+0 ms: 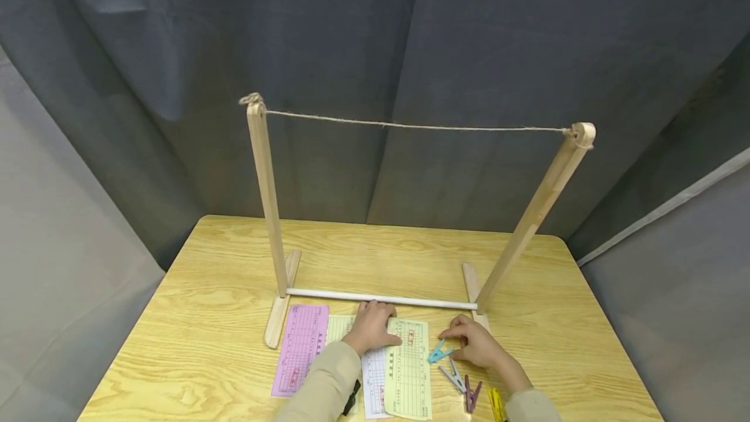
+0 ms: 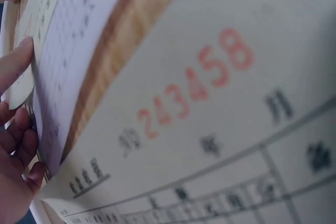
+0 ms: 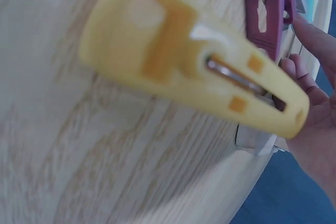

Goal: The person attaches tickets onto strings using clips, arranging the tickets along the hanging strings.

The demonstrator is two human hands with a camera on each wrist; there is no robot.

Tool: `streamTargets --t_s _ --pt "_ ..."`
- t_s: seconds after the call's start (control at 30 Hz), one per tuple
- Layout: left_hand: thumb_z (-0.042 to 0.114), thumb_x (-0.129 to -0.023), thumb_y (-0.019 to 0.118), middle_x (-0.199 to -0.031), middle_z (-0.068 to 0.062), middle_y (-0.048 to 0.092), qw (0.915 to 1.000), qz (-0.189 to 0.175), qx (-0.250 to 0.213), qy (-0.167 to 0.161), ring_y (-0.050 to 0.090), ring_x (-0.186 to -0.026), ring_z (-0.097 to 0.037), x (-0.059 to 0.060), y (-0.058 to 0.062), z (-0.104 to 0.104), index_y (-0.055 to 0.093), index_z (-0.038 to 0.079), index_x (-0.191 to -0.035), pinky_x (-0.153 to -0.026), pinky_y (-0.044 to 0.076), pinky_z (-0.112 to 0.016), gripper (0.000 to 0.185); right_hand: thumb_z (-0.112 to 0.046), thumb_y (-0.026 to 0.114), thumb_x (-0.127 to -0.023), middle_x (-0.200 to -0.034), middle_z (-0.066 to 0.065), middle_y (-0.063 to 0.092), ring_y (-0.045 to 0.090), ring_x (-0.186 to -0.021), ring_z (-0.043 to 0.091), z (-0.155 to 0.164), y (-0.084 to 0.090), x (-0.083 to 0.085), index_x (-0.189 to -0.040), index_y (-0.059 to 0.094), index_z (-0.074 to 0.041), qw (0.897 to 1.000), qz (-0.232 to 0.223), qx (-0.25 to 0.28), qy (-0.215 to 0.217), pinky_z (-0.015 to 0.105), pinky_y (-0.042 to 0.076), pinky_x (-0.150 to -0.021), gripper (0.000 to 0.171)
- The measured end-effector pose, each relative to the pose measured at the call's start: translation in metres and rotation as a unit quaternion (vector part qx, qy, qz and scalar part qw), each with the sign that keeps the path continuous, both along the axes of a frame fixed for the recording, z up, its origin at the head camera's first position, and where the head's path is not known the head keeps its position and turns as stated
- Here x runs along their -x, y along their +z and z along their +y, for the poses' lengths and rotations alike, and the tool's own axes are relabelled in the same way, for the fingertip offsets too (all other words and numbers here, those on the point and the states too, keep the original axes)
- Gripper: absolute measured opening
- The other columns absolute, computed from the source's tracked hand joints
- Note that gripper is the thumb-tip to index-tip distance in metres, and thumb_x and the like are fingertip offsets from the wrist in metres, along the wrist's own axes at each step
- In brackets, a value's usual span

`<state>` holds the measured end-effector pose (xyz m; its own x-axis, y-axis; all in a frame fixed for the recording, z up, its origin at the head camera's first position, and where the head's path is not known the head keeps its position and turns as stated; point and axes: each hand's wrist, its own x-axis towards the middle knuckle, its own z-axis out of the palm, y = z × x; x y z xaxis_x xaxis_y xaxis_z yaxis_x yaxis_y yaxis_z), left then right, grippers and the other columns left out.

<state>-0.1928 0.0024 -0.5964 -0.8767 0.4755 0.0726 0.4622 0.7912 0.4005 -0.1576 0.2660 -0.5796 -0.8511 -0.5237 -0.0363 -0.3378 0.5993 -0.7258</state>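
My left hand point(image 1: 370, 327) pinches the upper left edge of a pale yellow-green paper slip point(image 1: 408, 370), thumb on top and fingers under it. That slip partly covers a white slip point(image 1: 373, 383). Another pale green slip point(image 2: 210, 114) lies under the left wrist, with a pink slip point(image 1: 301, 350) farther left. My right hand point(image 1: 477, 344) pinches the handles of a light blue clothespin point(image 1: 437, 353) between thumb and forefinger, beside the yellow-green slip. Nearer me lie a grey clothespin point(image 1: 454, 378), a purple clothespin point(image 1: 471, 396) and a yellow clothespin point(image 3: 194, 61).
A wooden frame stands beyond the hands, with a left post point(image 1: 268, 200), a right post point(image 1: 533, 220) and a white bottom bar point(image 1: 381, 299). Twine point(image 1: 410, 126) stretches between the post tops. The wood-grain table point(image 1: 193, 318) backs onto dark grey curtains point(image 1: 316, 38).
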Motion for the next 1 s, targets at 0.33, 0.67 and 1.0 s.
streamTargets --t_s 0.33,0.67,1.0 --pt "0.035 -0.073 0.074 -0.083 0.006 0.056 0.9997 0.016 -0.017 -0.009 0.047 -0.078 -0.012 -0.001 0.003 -0.001 0.065 0.015 -0.092 -0.068 0.033 -0.027 0.029 -0.008 0.069 -0.079 -0.1 0.016 0.055 0.042 -0.066 0.01 0.003 0.003 -0.003 -0.106 0.061 0.005 0.997 -0.016 0.069 0.013 0.02 0.038 -0.055 0.031" --pt "0.024 -0.083 0.066 -0.074 0.01 0.053 0.993 0.051 -0.106 -0.012 0.043 -0.067 -0.004 0.002 0.01 0.003 0.073 0.014 -0.084 -0.059 0.037 -0.016 0.011 -0.008 0.066 -0.082 -0.087 0.015 0.061 0.056 -0.072 0.011 0.004 0.008 -0.008 -0.107 0.057 0.011 0.993 -0.019 0.109 -0.034 0.023 0.048 -0.062 0.033" --pt "0.015 -0.085 0.064 -0.075 0.009 0.055 0.9679 -0.031 -0.249 -0.005 0.048 -0.07 -0.003 -0.001 0.027 0.001 0.072 0.009 -0.087 -0.063 0.044 -0.017 0.01 -0.011 0.063 -0.085 -0.092 0.017 0.063 0.06 -0.079 0.018 0.007 0.019 -0.013 -0.113 0.054 0.011 0.985 -0.053 0.135 -0.089 0.026 0.05 -0.068 0.037"
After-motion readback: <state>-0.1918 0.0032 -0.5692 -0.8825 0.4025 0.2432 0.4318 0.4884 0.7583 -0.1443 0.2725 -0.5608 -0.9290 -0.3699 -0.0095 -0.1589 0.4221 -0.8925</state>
